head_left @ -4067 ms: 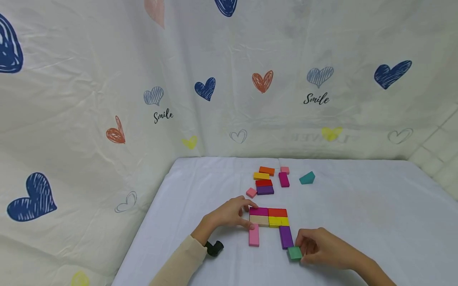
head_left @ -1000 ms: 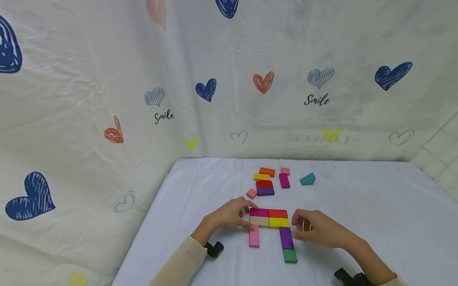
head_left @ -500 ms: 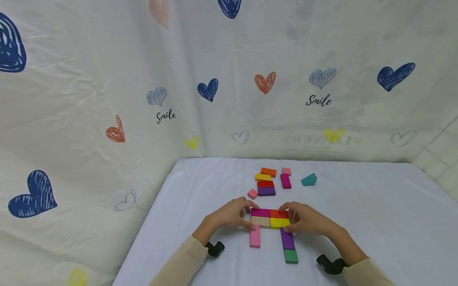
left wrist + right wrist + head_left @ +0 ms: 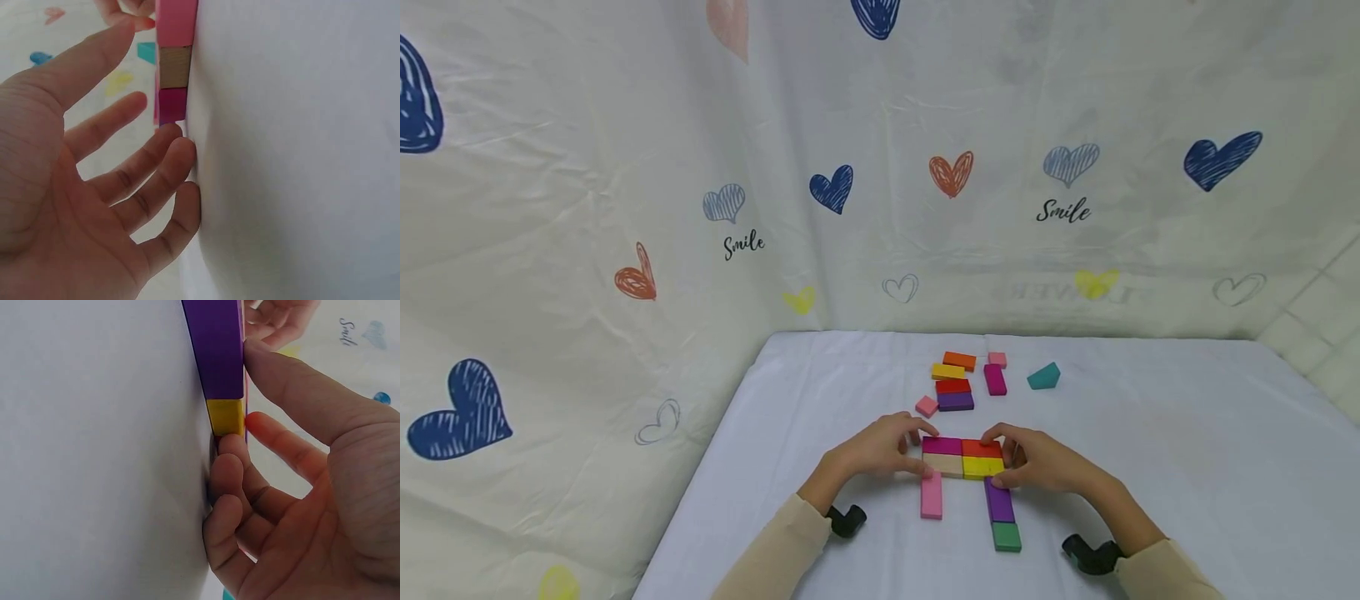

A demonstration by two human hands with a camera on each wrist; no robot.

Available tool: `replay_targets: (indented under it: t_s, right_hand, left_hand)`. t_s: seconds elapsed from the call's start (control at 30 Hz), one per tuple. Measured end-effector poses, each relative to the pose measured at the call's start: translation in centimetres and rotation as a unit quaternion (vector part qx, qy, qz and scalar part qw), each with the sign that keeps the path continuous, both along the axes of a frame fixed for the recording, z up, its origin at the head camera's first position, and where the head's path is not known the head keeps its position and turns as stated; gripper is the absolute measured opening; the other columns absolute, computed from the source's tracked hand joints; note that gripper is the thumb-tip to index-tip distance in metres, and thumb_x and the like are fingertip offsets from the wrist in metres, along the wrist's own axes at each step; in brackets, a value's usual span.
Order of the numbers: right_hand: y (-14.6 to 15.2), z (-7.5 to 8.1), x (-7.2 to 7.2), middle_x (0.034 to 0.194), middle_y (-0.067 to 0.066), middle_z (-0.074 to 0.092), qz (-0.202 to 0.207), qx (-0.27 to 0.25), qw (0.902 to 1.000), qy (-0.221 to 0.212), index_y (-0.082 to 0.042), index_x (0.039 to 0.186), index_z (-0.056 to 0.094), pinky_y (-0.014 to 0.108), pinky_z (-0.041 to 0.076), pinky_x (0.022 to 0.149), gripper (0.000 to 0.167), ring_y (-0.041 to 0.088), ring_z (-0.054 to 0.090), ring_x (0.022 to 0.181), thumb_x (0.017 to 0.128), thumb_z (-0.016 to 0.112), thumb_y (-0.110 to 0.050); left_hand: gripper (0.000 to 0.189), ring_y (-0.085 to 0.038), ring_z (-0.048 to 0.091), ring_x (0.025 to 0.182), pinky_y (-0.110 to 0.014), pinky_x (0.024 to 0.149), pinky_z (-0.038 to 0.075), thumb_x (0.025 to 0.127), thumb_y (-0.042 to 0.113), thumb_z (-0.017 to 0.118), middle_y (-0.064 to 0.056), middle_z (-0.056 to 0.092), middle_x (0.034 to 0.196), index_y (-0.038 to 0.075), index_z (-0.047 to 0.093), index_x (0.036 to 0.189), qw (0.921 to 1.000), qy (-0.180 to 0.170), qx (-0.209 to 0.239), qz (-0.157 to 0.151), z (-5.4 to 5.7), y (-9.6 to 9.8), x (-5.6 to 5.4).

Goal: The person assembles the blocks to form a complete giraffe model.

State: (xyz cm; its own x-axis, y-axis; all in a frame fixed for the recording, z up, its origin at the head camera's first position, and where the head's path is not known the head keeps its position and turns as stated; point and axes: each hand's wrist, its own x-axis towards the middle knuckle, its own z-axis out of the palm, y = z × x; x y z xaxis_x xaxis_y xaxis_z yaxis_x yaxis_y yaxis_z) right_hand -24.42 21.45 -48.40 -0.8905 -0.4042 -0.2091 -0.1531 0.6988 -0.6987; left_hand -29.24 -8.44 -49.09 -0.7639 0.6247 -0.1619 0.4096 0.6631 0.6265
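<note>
At the left end of a flat arrangement of coloured blocks, my left hand (image 4: 883,447) rests with its index fingertip at the magenta block (image 4: 946,446) and its thumb at the pink block (image 4: 931,498). A wooden block (image 4: 945,466) lies between these. My right hand (image 4: 1041,458) touches the right end, index finger at the red block (image 4: 982,449), thumb over the top of the purple block (image 4: 999,504). Beside it is the yellow block (image 4: 982,467), its end close to my fingers in the right wrist view. A green block (image 4: 1007,537) continues below the purple one.
Farther back lie loose blocks: an orange block (image 4: 959,360), a second purple block (image 4: 956,402), a second magenta block (image 4: 995,379), a teal angular block (image 4: 1044,376) and several others. A white cloth (image 4: 1150,450) covers the table, and a heart-printed curtain (image 4: 880,225) hangs behind.
My right hand set the green block below the purple one and let go, then moved up and left onto the red and purple blocks. My left hand stayed in place.
</note>
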Motion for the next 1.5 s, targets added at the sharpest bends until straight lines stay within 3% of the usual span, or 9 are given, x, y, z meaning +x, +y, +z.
replay_targets:
  t_s: [0.17, 0.3, 0.5, 0.63, 0.8, 1.13, 1.27, 1.5]
  right_hand:
    - [0.1, -0.1, 0.0, 0.087, 0.003, 0.056, 0.0, -0.009, 0.9999, -0.005, -0.018, 0.131, 0.057, 0.024, 0.05, 0.064, 0.059, 0.018, 0.054, 0.081, 0.082, 0.086, -0.031]
    - [0.2, -0.2, 0.0, 0.087, 0.003, 0.056, 0.005, -0.017, 0.9998, -0.005, -0.017, 0.131, 0.057, 0.024, 0.048, 0.063, 0.059, 0.019, 0.053, 0.08, 0.082, 0.086, -0.03]
    - [0.3, -0.5, -0.2, 0.087, 0.003, 0.056, 0.006, -0.021, 0.9997, -0.005, -0.019, 0.131, 0.056, 0.024, 0.048, 0.063, 0.059, 0.017, 0.054, 0.08, 0.082, 0.086, -0.032]
    - [0.4, -0.6, -0.3, 0.088, 0.002, 0.056, 0.006, -0.025, 0.9997, -0.007, -0.019, 0.132, 0.056, 0.024, 0.049, 0.063, 0.059, 0.017, 0.054, 0.08, 0.083, 0.085, -0.033]
    - [0.3, -0.4, -0.2, 0.088, 0.004, 0.056, 0.006, -0.031, 0.9994, -0.011, -0.017, 0.132, 0.056, 0.024, 0.048, 0.063, 0.059, 0.018, 0.054, 0.079, 0.083, 0.086, -0.031]
    - [0.3, -0.4, -0.3, 0.087, 0.002, 0.056, 0.009, -0.028, 0.9995, -0.006, -0.019, 0.132, 0.056, 0.023, 0.047, 0.062, 0.058, 0.017, 0.054, 0.08, 0.083, 0.085, -0.033]
    - [0.3, -0.5, -0.3, 0.087, 0.002, 0.056, 0.009, -0.027, 0.9996, -0.007, -0.02, 0.131, 0.056, 0.023, 0.047, 0.062, 0.058, 0.017, 0.054, 0.08, 0.083, 0.085, -0.033]
    - [0.4, -0.4, -0.3, 0.088, 0.002, 0.056, 0.006, -0.026, 0.9996, -0.009, -0.02, 0.131, 0.056, 0.023, 0.047, 0.062, 0.058, 0.017, 0.054, 0.08, 0.083, 0.085, -0.033]
  left_hand:
    - [0.045, -0.007, 0.059, 0.093, -0.021, 0.074, 0.053, 0.091, 0.04, 0.077, 0.005, 0.065, 0.113, 0.029, 0.063, 0.133, 0.9991, 0.027, 0.024, 0.021, 0.3, -0.5, -0.7]
    - [0.036, -0.011, 0.059, 0.089, -0.024, 0.069, 0.053, 0.095, 0.036, 0.074, 0.004, 0.066, 0.106, 0.027, 0.067, 0.129, 0.9962, 0.048, 0.032, 0.065, 0.6, -0.5, -1.5]
    - [0.031, -0.013, 0.059, 0.087, -0.025, 0.066, 0.053, 0.093, 0.03, 0.076, 0.005, 0.066, 0.098, 0.025, 0.069, 0.123, 0.9909, 0.061, 0.023, 0.117, 0.9, 0.1, -3.7]
    - [0.032, -0.015, 0.059, 0.085, -0.026, 0.067, 0.053, 0.091, 0.029, 0.078, 0.003, 0.066, 0.097, 0.023, 0.07, 0.122, 0.9899, 0.063, 0.004, 0.127, 1.2, 0.8, -5.1]
    - [0.037, -0.015, 0.058, 0.084, -0.026, 0.069, 0.051, 0.087, 0.036, 0.082, 0.002, 0.064, 0.092, 0.021, 0.071, 0.119, 0.9888, 0.054, -0.018, 0.138, 1.0, 1.7, -6.1]
    - [0.037, -0.015, 0.058, 0.084, -0.029, 0.07, 0.05, 0.081, 0.044, 0.086, 0.003, 0.065, 0.088, 0.016, 0.069, 0.097, 0.9853, 0.044, -0.038, 0.161, 0.8, 2.6, -6.2]
    - [0.033, -0.015, 0.058, 0.083, -0.028, 0.071, 0.05, 0.082, 0.04, 0.086, 0.003, 0.065, 0.087, 0.016, 0.071, 0.098, 0.9852, 0.044, -0.03, 0.163, 0.5, 2.2, -6.5]
    - [0.025, -0.015, 0.058, 0.087, -0.028, 0.075, 0.05, 0.087, 0.032, 0.083, 0.002, 0.064, 0.09, 0.018, 0.075, 0.106, 0.9894, 0.052, 0.003, 0.136, -0.1, 1.0, -7.0]
